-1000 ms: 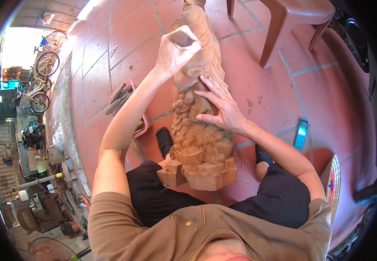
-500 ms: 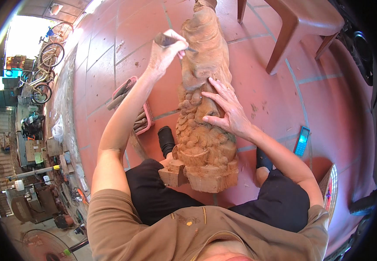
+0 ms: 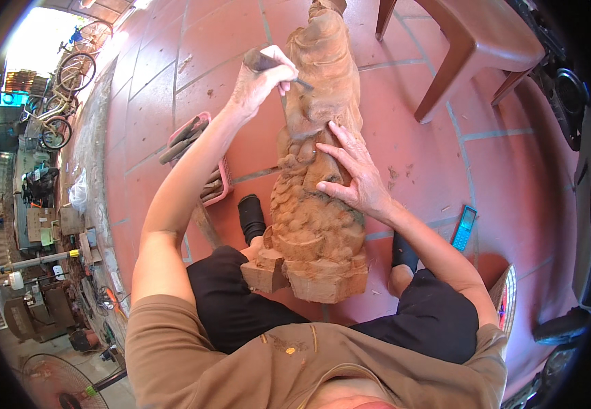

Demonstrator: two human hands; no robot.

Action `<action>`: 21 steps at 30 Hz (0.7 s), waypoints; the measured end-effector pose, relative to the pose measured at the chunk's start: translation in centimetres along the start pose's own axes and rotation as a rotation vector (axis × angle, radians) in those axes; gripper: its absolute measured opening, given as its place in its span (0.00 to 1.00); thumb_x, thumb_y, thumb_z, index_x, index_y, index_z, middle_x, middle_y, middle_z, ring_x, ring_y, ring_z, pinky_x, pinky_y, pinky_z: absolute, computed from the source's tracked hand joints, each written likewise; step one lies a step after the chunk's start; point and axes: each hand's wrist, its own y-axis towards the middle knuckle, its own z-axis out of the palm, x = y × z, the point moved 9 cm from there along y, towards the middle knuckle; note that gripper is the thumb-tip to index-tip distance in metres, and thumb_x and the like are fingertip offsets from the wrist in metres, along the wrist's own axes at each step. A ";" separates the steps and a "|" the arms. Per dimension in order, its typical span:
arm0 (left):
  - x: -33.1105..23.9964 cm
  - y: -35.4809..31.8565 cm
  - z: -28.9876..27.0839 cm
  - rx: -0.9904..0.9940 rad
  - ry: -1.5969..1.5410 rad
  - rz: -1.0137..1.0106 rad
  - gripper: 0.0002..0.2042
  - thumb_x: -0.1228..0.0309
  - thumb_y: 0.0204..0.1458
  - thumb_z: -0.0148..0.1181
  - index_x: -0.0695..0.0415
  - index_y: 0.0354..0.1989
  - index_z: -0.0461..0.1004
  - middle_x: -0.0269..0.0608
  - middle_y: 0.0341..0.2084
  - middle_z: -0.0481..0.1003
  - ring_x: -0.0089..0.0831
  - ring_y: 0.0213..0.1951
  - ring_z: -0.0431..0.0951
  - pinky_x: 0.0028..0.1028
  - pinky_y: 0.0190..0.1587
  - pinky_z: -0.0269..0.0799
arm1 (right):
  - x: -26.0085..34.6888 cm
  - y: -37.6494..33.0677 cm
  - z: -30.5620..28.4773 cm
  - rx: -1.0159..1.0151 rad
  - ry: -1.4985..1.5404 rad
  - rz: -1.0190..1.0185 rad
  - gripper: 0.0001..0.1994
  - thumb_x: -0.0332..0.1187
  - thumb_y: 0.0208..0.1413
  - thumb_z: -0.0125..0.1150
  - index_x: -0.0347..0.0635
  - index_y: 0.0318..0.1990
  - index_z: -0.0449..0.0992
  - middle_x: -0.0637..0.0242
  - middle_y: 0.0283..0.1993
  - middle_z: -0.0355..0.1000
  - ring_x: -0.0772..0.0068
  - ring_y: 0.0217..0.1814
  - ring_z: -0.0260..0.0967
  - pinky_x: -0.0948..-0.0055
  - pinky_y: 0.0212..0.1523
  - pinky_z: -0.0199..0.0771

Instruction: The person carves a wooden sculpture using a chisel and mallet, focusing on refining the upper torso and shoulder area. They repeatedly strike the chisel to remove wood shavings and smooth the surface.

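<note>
Over 1 sec, the L hand point(image 3: 253, 91) has been shifted toward the L edge of the carving point(image 3: 323, 235), w/ a slim tool point(image 3: 261, 62) pinched in its fingers; its tip is now visible by the surface, so better aim is suggested. The carving is set on the floor point(image 3: 404, 95), R hand point(image 3: 361, 178) laid atop, fingers spread, nothing held.

Head-worn, this view, the left lens of a side-by-side pair — aimed steeply down. It sits close over the brown shirt point(image 3: 234, 368) spreading across the bottom of the frame, near both the left hand point(image 3: 260, 83), upper left of centre, and the right hand point(image 3: 357, 174) around the middle. Wide fisheye — floor tiles point(image 3: 524, 167) bending toward the dark rim.
</note>
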 end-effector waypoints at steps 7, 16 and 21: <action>-1.4 1.7 -0.7 0.039 -0.003 -0.038 0.04 0.75 0.48 0.64 0.60 0.26 0.75 0.36 0.20 0.75 0.23 0.22 0.75 0.25 0.25 0.71 | 0.3 0.2 0.0 -0.006 0.002 -0.001 0.35 0.58 0.54 0.67 0.49 0.65 0.71 0.57 0.79 0.49 0.43 0.81 0.42 0.48 0.76 0.47; -1.5 1.3 -0.6 0.127 0.012 -0.081 0.04 0.74 0.49 0.63 0.60 0.26 0.76 0.36 0.21 0.76 0.22 0.22 0.75 0.24 0.26 0.71 | 0.2 0.0 0.0 0.001 0.012 0.003 0.34 0.57 0.54 0.68 0.50 0.64 0.71 0.57 0.79 0.49 0.44 0.81 0.43 0.48 0.75 0.47; 0.2 0.6 -0.7 -0.043 -0.072 0.037 0.04 0.74 0.49 0.64 0.61 0.29 0.75 0.37 0.20 0.75 0.24 0.22 0.75 0.25 0.28 0.72 | 0.2 0.1 0.1 0.004 0.009 -0.001 0.34 0.57 0.54 0.68 0.50 0.65 0.71 0.57 0.79 0.49 0.44 0.81 0.43 0.48 0.76 0.48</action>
